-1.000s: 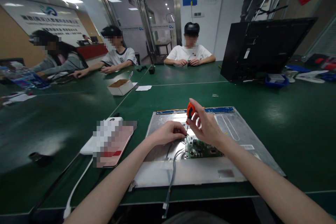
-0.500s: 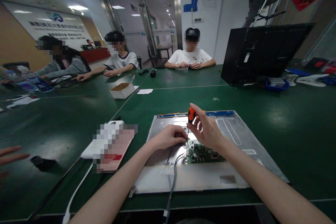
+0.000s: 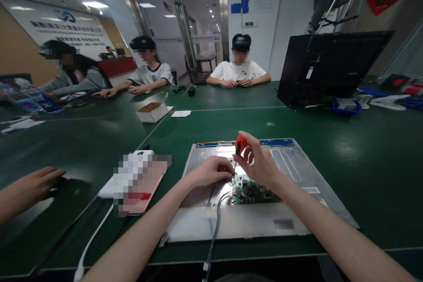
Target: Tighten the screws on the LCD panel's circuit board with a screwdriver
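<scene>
My right hand (image 3: 261, 161) grips a small orange and black screwdriver (image 3: 240, 144), held nearly upright with its thin shaft pointing down. The tip meets the upper left corner of a green circuit board (image 3: 246, 191). That board lies on a flat silver metal panel (image 3: 238, 224). Beside the tip, my left hand (image 3: 213, 170) has its fingers pinched together at the board's corner; whatever they hold is hidden. Grey cables (image 3: 218, 216) run from the board's left side over the panel's near edge.
Left of the panel lie a white device (image 3: 109, 188) with a white cable and a pink phone-like slab (image 3: 158, 185). Another person's hand (image 3: 39, 185) rests at far left. Beyond stand an open box (image 3: 152, 113) and a large black screen (image 3: 330, 66). Several people sit around the green table (image 3: 224, 121).
The other person's hand at far left has moved in and now covers the small black object there. Both my hands and the screwdriver keep almost the same place on the board.
</scene>
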Available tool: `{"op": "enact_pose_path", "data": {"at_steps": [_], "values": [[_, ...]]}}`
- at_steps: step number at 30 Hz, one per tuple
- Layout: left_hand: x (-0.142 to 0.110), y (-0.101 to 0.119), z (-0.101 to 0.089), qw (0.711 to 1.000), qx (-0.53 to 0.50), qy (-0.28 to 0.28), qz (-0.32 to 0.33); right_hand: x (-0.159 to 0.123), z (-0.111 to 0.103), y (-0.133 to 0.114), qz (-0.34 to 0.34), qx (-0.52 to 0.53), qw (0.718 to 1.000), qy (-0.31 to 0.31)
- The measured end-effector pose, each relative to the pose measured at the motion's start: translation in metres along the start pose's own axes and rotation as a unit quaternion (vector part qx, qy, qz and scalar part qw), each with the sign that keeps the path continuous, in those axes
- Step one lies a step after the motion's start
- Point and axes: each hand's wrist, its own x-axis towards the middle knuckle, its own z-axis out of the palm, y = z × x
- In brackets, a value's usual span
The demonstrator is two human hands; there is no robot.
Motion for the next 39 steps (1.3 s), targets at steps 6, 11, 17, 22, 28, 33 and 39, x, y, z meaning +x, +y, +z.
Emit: {"op": "enact_pose_path", "data": {"at_steps": [6,11,17,22,28,33,39], "values": [[-0.0009,0.0009,0.0003,1.000,-0.012,-0.003,0.007,-0.0005,-0.0016,-0.0026,0.003,0.007,1.000,-0.018],[-0.0008,0.0011,-0.0003,1.000,0.002,-0.001,0.005,-0.0009,-0.0001,-0.0012,-0.003,-0.003,1.000,-0.002],[0.0002,-0.0018,0.0001,1.000,0.006,0.000,0.005,0.0005,0.0002,-0.0009,-0.013,-0.007,1.000,0.006],[0.0001,-0.0004,0.0000,1.000,-0.003,-0.001,0.009,-0.0007,-0.0012,-0.0031,-0.005,0.006,1.000,-0.011],[-0.0003,0.0002,-0.0002,1.000,-0.002,-0.002,0.004,-0.0009,-0.0003,-0.0020,0.003,0.004,1.000,-0.003],[0.0004,-0.0027,-0.0002,1.000,0.006,-0.001,0.013,0.0006,0.0000,-0.0012,-0.004,0.009,1.000,0.004],[-0.0005,-0.0001,-0.0006,1.000,0.001,-0.006,0.013,0.0002,-0.0019,-0.0047,0.002,0.014,1.000,-0.016]]}}
